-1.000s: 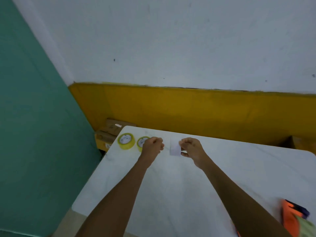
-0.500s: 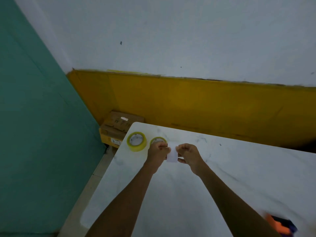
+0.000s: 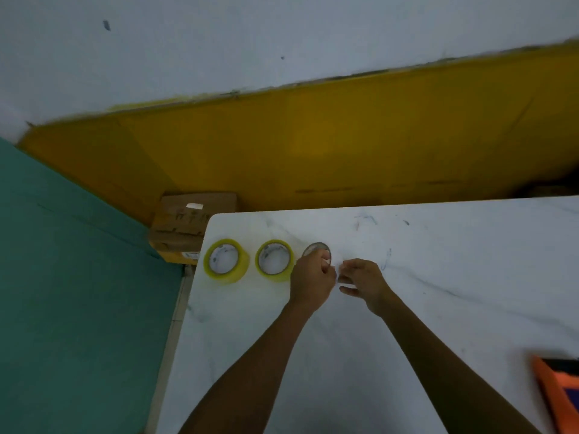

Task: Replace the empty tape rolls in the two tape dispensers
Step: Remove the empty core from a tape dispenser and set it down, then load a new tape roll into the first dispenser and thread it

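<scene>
Two yellow tape rolls (image 3: 225, 260) (image 3: 275, 260) lie flat side by side near the far left corner of the white table (image 3: 438, 277). Right of them lies a thin grey ring (image 3: 317, 247), an empty core, half hidden behind my left hand (image 3: 313, 278). That hand is closed, and a small white piece (image 3: 327, 261) shows at its fingertips. My right hand (image 3: 363, 281) sits just right of it with curled fingers almost touching the left hand; I cannot see whether it grips anything. An orange tape dispenser (image 3: 556, 393) pokes in at the bottom right.
Cardboard boxes (image 3: 188, 223) sit on the floor beyond the table's left corner. A yellow wall band (image 3: 344, 145) runs behind the table and a green wall (image 3: 78, 292) stands on the left. The table's left edge is close to the rolls.
My hands have come together, and the white piece that was spread between them is now mostly hidden at the left fingertips. The view has tilted down, so the grey core now shows.
</scene>
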Action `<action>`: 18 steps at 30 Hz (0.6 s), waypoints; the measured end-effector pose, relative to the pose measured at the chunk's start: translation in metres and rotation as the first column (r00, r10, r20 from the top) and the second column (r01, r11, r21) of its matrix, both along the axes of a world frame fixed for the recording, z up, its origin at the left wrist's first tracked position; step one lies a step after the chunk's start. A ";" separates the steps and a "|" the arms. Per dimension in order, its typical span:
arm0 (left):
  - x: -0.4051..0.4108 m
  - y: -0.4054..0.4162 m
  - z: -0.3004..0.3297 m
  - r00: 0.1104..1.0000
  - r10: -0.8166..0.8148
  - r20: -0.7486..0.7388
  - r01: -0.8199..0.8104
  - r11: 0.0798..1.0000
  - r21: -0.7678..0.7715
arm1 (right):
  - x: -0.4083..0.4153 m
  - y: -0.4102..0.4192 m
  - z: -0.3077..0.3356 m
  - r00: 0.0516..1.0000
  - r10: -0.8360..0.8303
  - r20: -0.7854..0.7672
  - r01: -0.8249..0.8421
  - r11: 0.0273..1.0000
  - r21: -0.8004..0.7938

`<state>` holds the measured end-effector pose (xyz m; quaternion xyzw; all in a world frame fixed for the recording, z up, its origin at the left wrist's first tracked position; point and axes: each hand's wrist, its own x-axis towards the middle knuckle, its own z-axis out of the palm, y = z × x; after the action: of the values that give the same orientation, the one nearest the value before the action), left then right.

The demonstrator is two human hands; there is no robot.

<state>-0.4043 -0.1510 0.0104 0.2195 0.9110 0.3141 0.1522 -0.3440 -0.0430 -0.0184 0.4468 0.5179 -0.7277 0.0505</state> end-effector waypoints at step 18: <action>-0.029 -0.015 -0.045 0.894 -0.307 -0.326 0.205 0.928 -0.311 | -0.016 0.018 -0.031 0.984 -0.167 0.055 0.164 0.985 0.051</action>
<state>-0.4334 -0.1659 -0.0349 0.3709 0.9200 0.1178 0.0471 -0.3603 -0.0250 -0.0497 0.5108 0.4941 -0.7035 -0.0053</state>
